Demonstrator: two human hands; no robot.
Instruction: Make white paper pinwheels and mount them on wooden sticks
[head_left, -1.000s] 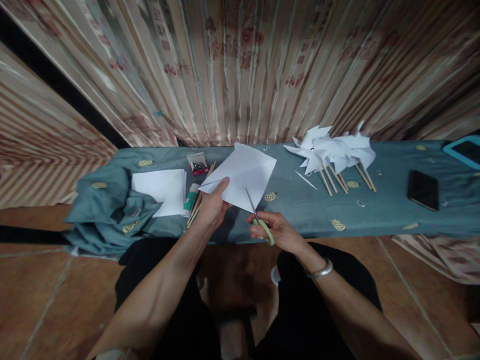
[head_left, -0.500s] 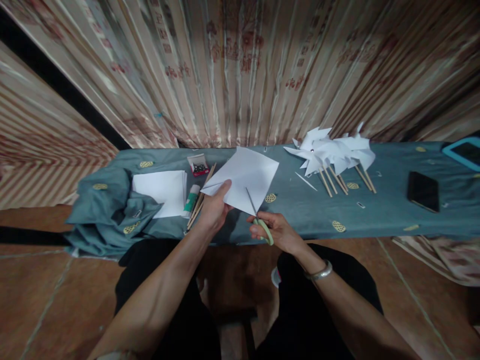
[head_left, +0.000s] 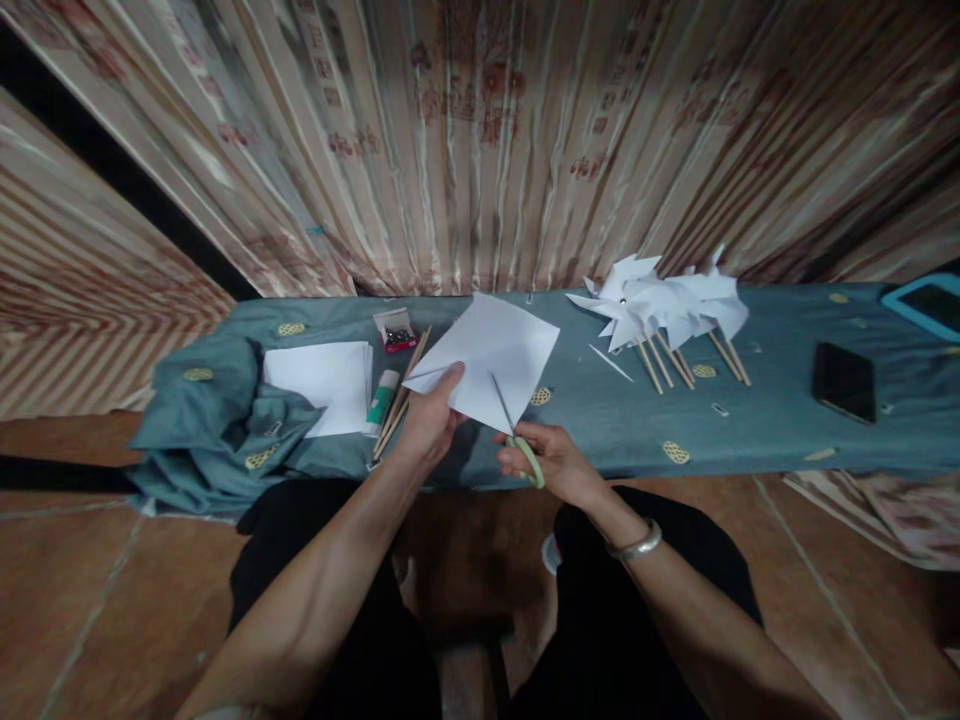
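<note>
My left hand pinches a white square sheet of paper near its left corner, thumb on top. The sheet is turned like a diamond, and a slit shows near that left corner. In my right hand are scissors with pale green handles, fingers closed round them. One scissor blade lies over the paper at its near corner, pointing toward the sheet's middle; the other blade is hidden beneath.
Left of the sheet are wooden sticks, a green glue stick, a small box of pins and stacked white paper. Right: paper pinwheels, a paper strip, a dark phone and a blue-framed device.
Almost nothing differs. Both hands, the paper and the scissors hold nearly the same position, with only a very slight shift of the view.
</note>
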